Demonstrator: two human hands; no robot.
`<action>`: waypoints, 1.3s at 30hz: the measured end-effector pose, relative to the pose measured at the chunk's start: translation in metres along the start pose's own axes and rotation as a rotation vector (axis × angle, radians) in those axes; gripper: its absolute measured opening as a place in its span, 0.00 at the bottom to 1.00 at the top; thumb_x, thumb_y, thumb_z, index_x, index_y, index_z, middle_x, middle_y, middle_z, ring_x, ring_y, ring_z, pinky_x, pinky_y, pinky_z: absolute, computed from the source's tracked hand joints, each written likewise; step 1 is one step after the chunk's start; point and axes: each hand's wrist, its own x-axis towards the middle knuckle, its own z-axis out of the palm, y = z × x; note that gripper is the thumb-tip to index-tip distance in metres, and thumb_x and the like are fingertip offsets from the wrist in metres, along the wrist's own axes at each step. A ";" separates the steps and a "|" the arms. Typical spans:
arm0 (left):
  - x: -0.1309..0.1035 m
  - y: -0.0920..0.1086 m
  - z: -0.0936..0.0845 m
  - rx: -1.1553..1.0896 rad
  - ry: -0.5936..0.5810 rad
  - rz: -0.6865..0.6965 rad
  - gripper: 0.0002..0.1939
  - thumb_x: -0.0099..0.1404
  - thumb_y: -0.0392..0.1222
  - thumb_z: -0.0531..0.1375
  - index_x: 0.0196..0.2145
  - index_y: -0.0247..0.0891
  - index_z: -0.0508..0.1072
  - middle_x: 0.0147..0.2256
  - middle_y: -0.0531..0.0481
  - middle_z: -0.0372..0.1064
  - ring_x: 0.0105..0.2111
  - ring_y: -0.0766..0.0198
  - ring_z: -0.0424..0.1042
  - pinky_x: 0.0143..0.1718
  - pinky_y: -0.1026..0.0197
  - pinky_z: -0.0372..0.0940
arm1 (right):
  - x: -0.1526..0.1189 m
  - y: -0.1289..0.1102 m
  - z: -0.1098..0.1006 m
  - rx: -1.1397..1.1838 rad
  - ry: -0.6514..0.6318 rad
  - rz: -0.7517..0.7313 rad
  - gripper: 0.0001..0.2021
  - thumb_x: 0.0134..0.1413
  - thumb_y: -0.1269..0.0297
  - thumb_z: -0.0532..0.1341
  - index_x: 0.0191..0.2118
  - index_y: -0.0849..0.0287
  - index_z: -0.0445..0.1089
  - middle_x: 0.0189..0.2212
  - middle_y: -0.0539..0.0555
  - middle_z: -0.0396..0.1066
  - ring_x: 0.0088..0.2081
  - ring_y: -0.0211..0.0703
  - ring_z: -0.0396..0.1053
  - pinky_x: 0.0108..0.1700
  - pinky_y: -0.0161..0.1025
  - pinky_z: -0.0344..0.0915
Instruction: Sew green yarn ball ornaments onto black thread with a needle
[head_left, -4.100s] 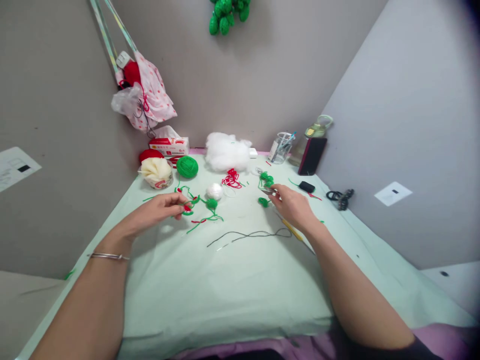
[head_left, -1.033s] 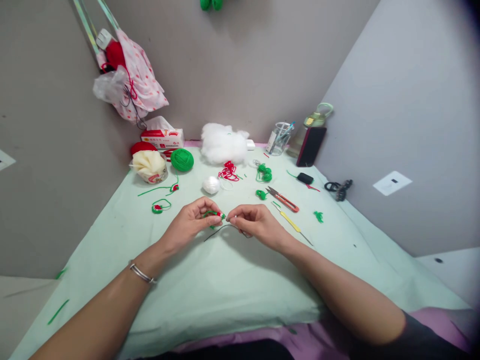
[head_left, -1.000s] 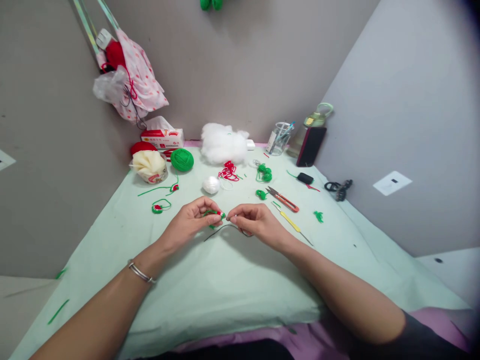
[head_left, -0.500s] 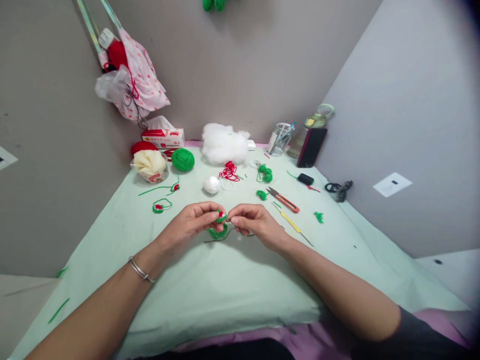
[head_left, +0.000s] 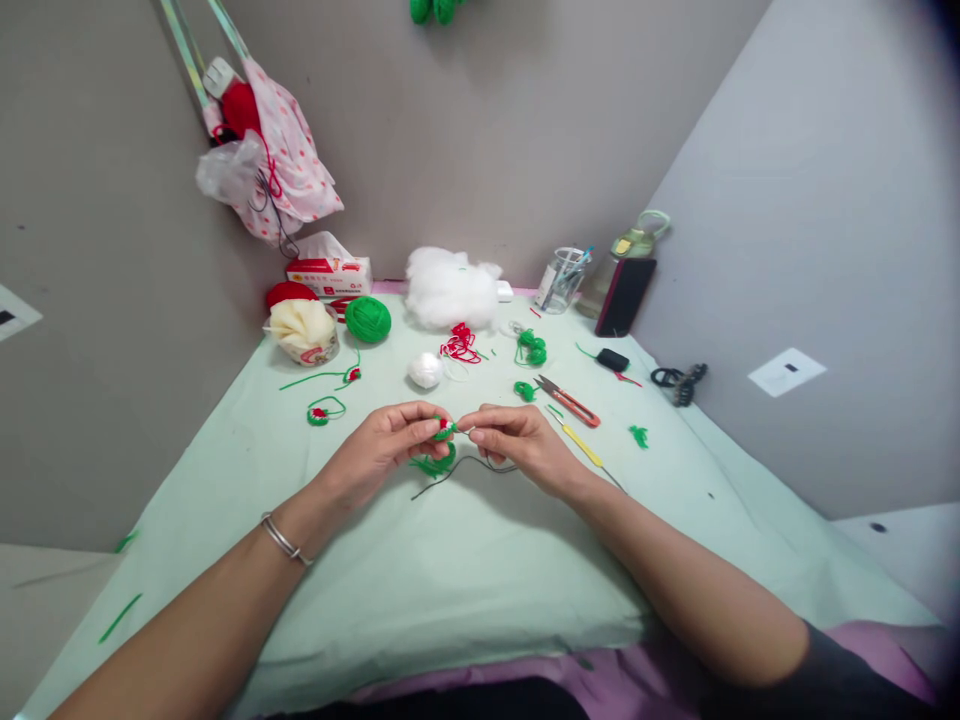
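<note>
Between the thumb and fingers of my left hand (head_left: 401, 440) is a small crocheted piece (head_left: 444, 428) in green, white and red. My right hand (head_left: 514, 440) is closed just to its right, pinching a thin needle (head_left: 465, 431) whose tip is close to the crocheted piece; whether it enters the stitches is too small to tell. A dark thread (head_left: 450, 474) loops from under my right fingers and trails left over the cloth. Beneath my left fingers lies a bundle of green yarn (head_left: 435, 463), partly hidden.
Thread snips (head_left: 570, 404) and a yellow crochet hook (head_left: 581, 442) lie right of my hands. Two similar crocheted pieces are at left. Behind are a white yarn ball (head_left: 425, 371), a green yarn ball (head_left: 368, 319), stuffing (head_left: 452, 289) and a leaning phone (head_left: 626, 297).
My right hand has shifted slightly right from the crocheted piece, its index finger straighter, and the needle shows more. The dark thread has moved on the cloth. My left hand is nearly still.
</note>
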 end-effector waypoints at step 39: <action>0.013 -0.026 0.010 0.462 0.071 0.048 0.09 0.56 0.43 0.65 0.31 0.37 0.71 0.28 0.54 0.69 0.28 0.66 0.65 0.32 0.61 0.57 | 0.001 -0.019 0.017 -0.368 0.258 -0.259 0.05 0.58 0.68 0.62 0.30 0.58 0.71 0.31 0.51 0.71 0.29 0.36 0.66 0.29 0.34 0.60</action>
